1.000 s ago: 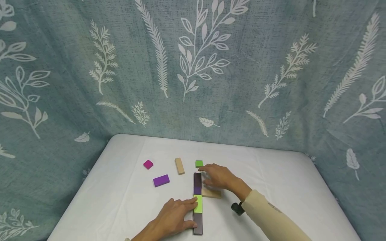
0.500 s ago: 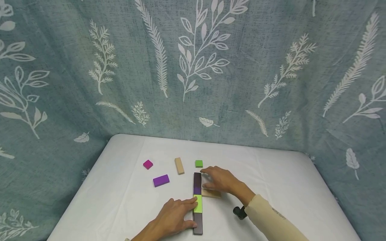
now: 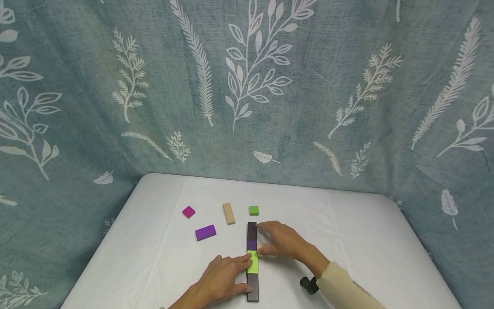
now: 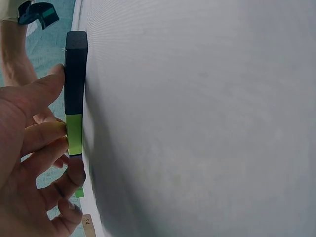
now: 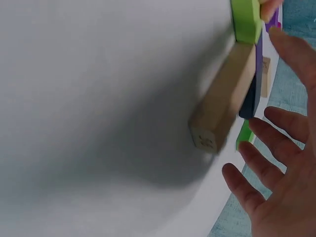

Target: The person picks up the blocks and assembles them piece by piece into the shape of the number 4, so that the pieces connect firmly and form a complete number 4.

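Near the tabletop's (image 3: 347,223) front edge lies a row of blocks (image 3: 252,257), running front to back. The left hand (image 3: 221,277) presses relaxed fingers against its left side. The right hand (image 3: 283,240), fingers spread and relaxed, covers a tan block (image 5: 222,101) touching the row's right side.

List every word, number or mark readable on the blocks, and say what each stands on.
"54": printed on the end of the tan wooden block, seen in the left wrist view.
Small dots on the end face of the tan block by the right hand: no readable text.
Other blocks: none.
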`<state>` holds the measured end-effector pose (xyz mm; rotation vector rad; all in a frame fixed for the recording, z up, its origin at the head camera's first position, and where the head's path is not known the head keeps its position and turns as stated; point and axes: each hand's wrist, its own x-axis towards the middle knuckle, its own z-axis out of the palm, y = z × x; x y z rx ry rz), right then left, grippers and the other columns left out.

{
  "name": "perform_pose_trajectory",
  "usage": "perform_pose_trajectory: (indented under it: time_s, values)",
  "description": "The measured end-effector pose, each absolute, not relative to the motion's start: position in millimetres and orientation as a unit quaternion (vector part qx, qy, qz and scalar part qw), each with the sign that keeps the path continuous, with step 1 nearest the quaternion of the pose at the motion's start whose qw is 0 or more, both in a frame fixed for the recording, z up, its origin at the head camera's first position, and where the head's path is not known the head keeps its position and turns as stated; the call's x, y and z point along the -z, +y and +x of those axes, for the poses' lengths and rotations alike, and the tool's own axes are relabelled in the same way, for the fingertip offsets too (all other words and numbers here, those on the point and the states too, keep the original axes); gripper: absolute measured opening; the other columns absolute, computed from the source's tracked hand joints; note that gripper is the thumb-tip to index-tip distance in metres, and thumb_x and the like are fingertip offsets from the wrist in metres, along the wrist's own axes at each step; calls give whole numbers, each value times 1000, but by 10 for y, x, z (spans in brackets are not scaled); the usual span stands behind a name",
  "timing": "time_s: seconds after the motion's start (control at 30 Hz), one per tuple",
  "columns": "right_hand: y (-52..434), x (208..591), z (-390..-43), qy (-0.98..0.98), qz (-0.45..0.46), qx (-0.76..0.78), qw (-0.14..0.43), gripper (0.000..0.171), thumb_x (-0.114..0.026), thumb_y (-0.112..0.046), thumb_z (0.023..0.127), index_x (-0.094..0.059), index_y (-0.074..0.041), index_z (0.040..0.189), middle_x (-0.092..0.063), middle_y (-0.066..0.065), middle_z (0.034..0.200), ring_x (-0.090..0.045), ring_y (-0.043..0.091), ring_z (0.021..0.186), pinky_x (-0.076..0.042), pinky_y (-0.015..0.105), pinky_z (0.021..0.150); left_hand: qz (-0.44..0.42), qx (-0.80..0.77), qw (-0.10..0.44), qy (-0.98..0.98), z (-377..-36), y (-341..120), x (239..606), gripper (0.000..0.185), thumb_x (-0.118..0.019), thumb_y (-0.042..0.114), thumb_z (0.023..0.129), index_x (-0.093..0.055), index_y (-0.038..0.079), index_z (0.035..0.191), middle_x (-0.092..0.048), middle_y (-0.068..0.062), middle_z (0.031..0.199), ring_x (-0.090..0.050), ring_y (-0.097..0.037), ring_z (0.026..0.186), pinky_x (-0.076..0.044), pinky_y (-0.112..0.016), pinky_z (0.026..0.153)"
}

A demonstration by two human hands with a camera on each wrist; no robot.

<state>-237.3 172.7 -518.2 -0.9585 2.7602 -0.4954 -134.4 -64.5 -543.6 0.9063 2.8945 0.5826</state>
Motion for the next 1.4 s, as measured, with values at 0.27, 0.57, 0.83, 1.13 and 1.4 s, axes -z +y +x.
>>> perform_pose_trajectory:
  time_s: [0.27, 0.57, 0.83, 1.13, 1.4]
  values:
    - [1722, 5289, -2236, 923, -342, 148, 95, 99, -73, -70, 78, -47, -8, 151, -44, 9, 156, -36, 32, 146, -34, 54, 112, 298, -186, 20, 936, -1345, -650, 5454, 65, -74, 57, 84, -65, 20, 137, -53, 10, 148, -65, -19, 115, -48, -56, 92]
    - [1740, 5364, -2142, 919, -343, 170, 90, 115, -75, -76, 70, -39, -8, 156, -33, 7, 163, -25, 33, 151, -32, 57, 113, 304, -183, 13, 935, -1344, -653, 5459, 63, -74, 56, 85, -66, 20, 136, -55, 9, 146, -66, -18, 113, -50, -53, 88]
    - [1721, 5378, -2081, 918, -357, 149, 89, 122, -70, -82, 69, -31, -11, 159, -27, 3, 166, -18, 30, 153, -25, 53, 118, 306, -181, 6, 935, -1345, -658, 5463, 63, -73, 57, 86, -66, 19, 136, -55, 9, 146, -65, -15, 113, -49, -39, 79]
    - [1717, 5421, -2048, 918, -363, 133, 92, 124, -65, -87, 68, -29, -12, 160, -23, 2, 167, -14, 30, 154, -19, 50, 120, 299, -185, 20, 936, -1348, -649, 5446, 63, -72, 56, 87, -65, 19, 137, -54, 9, 147, -64, -16, 115, -48, -37, 80]
    - [1718, 5454, -2035, 916, -365, 136, 94, 124, -65, -87, 68, -29, -13, 160, -22, 2, 167, -13, 31, 154, -18, 52, 120, 300, -188, 16, 935, -1349, -651, 5452, 63, -73, 55, 87, -65, 19, 137, -55, 9, 147, -63, -16, 117, -48, -37, 80]
